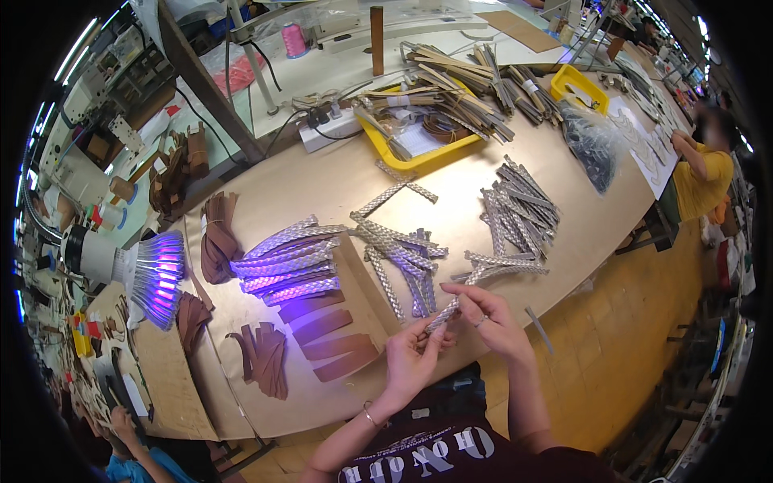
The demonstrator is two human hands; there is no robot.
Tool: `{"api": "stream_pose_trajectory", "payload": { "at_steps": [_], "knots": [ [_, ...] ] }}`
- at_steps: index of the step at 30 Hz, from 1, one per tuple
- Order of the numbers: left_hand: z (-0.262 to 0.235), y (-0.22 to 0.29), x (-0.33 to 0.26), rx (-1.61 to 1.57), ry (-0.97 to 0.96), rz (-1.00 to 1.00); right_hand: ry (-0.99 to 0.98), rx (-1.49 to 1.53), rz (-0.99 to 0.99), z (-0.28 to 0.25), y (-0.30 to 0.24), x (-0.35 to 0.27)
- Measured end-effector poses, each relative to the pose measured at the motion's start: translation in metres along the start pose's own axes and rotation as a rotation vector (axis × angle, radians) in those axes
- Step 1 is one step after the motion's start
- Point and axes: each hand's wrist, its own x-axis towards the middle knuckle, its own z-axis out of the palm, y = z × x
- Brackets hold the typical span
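Between my two hands, over the table's near edge, is a short silver-beige braided strap [442, 315]. My left hand [413, 355] is closed on its lower end. The fingers of my right hand [489, 315], which wears a ring, pinch its upper end. Just beyond lie a loose pile of similar braided straps [403, 245] and, to the right, a denser heap of them [522, 205]. More braided straps [290, 256] are laid side by side on the left under purple light. Brown flat strips [342, 355] lie in a row on a board beside them.
A yellow tray [419, 159] of strips stands at the back, next to a white power strip [330, 126]. A purple-lit lamp [157, 274] juts in at left. Brown strip bundles [219, 237] lie near it. A clear bag [592, 145] and a co-worker in yellow [704, 181] are at right.
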Motion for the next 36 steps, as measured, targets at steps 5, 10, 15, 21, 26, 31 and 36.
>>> {"api": "stream_pose_trajectory", "payload": {
  "at_steps": [5, 10, 15, 21, 26, 31, 36],
  "knots": [
    [-0.001, 0.006, -0.009, 0.016, 0.0, -0.026, 0.128, -0.217, -0.035, -0.014, 0.013, 0.033],
    [-0.023, 0.044, -0.058, 0.056, -0.081, -0.093, 0.391, -0.186, -0.032, -0.044, -0.001, 0.072],
    [-0.076, 0.081, -0.089, 0.268, -0.136, 0.034, 0.26, -0.408, -0.221, -0.002, -0.041, 0.051],
    [-0.101, 0.09, -0.098, 0.499, -0.153, 0.135, -0.531, -0.882, -0.591, 0.088, -0.088, 0.001],
    [-0.111, 0.079, -0.108, 0.195, 0.193, 0.176, -0.487, -1.006, -0.402, 0.128, -0.084, 0.013],
    [-0.128, 0.064, -0.118, -0.152, 0.458, 0.142, -0.4, -0.747, -0.292, 0.148, -0.07, 0.026],
    [-0.137, 0.056, -0.115, -0.259, 0.427, 0.161, -0.376, -0.693, -0.254, 0.156, -0.063, 0.035]
  ]
}}
